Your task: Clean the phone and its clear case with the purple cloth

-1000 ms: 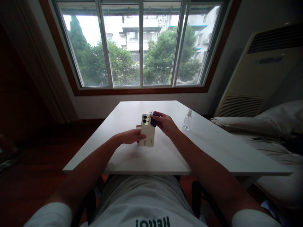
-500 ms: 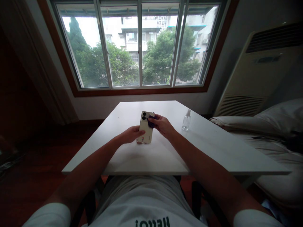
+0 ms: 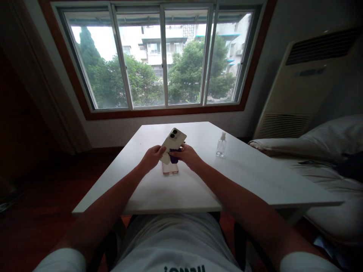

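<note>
My left hand (image 3: pixel 152 156) grips the lower end of a cream-coloured phone (image 3: pixel 173 141), held back-up and tilted to the right above the white table (image 3: pixel 198 181). My right hand (image 3: pixel 187 155) pinches a small dark purple cloth (image 3: pixel 174 155) against the phone's lower back. Under both hands a pinkish flat object (image 3: pixel 170 169), perhaps a phone case, lies on the table.
A small clear spray bottle (image 3: pixel 221 145) stands on the table to the right of my hands. A bed with a pillow (image 3: pixel 317 143) lies at the right, with a standing air conditioner (image 3: pixel 306 83) behind it. A wide window (image 3: pixel 159 56) faces me.
The phone has been lifted and swung so that its top points up and right. My right hand with the cloth has slid from the camera end down to the lower back.
</note>
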Action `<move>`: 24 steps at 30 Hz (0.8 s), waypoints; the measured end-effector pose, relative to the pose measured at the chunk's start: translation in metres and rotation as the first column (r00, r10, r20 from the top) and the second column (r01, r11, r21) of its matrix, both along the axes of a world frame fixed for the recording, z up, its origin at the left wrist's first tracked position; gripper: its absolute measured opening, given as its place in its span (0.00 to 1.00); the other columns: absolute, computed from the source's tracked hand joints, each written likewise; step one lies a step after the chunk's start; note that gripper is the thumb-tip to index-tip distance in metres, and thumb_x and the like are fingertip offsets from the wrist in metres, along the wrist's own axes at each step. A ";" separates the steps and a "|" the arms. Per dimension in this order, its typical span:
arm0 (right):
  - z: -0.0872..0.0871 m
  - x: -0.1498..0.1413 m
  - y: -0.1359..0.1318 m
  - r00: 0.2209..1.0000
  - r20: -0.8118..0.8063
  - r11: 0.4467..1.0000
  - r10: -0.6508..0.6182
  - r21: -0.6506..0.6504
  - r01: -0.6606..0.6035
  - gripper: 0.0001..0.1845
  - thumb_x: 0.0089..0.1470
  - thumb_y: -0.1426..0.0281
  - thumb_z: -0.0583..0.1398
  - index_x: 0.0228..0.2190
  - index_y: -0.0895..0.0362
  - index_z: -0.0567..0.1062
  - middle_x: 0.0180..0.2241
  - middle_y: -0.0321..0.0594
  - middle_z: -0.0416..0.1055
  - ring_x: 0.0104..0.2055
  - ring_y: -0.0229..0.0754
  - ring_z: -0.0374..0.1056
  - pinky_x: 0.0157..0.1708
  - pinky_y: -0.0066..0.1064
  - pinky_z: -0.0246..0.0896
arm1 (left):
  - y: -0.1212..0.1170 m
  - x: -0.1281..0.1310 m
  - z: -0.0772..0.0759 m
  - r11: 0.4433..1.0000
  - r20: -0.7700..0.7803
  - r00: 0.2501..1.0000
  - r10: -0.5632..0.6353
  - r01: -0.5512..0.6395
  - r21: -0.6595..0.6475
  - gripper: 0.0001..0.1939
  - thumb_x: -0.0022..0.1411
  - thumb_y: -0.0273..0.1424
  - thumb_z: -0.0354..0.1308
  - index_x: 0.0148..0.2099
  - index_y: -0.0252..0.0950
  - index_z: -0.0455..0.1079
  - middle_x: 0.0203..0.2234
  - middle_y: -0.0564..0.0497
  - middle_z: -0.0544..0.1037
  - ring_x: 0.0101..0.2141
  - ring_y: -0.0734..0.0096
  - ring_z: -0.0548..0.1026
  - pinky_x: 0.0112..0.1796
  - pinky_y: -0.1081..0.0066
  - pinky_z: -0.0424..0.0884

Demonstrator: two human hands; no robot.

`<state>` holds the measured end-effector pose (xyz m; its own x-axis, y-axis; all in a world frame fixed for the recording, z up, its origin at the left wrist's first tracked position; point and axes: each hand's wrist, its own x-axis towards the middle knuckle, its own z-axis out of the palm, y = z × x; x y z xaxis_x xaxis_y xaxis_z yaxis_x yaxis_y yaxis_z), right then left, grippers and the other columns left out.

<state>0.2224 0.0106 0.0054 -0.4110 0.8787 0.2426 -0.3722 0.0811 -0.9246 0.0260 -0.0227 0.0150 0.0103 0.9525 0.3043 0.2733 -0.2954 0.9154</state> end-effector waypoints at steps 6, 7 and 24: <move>0.006 0.004 0.004 0.976 -0.166 0.984 -0.142 0.081 0.157 0.33 0.33 0.70 0.77 0.43 0.58 0.73 0.40 0.42 0.79 0.40 0.45 0.76 0.46 0.42 0.75 | 0.006 0.000 0.001 0.947 0.314 0.949 -0.002 0.103 -0.303 0.36 0.62 0.62 0.48 0.42 0.31 0.72 0.36 0.40 0.78 0.30 0.65 0.76 0.29 0.66 0.74; 0.005 0.004 0.005 0.972 -0.184 0.980 -0.147 0.108 0.169 0.32 0.34 0.70 0.77 0.42 0.58 0.73 0.39 0.42 0.79 0.40 0.45 0.76 0.46 0.41 0.74 | 0.006 0.000 0.001 0.915 0.363 0.932 0.001 0.145 -0.375 0.36 0.64 0.62 0.45 0.42 0.31 0.71 0.35 0.41 0.78 0.28 0.67 0.75 0.27 0.67 0.73; -0.007 0.018 0.019 0.962 0.108 0.828 -0.252 0.538 0.156 0.25 0.46 0.67 0.69 0.48 0.57 0.76 0.46 0.48 0.78 0.50 0.51 0.75 0.53 0.46 0.68 | -0.003 0.000 0.011 0.882 0.739 0.667 -0.095 0.400 -0.247 0.05 0.63 0.23 0.59 0.42 0.28 0.71 0.29 0.47 0.76 0.25 0.74 0.75 0.26 0.76 0.74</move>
<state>0.2409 0.0296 -0.0014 -0.3125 0.7099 0.6312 -0.1371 0.6238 -0.7695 0.0264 -0.0258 0.0256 0.1968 0.9797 -0.0373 -0.5113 0.1350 0.8487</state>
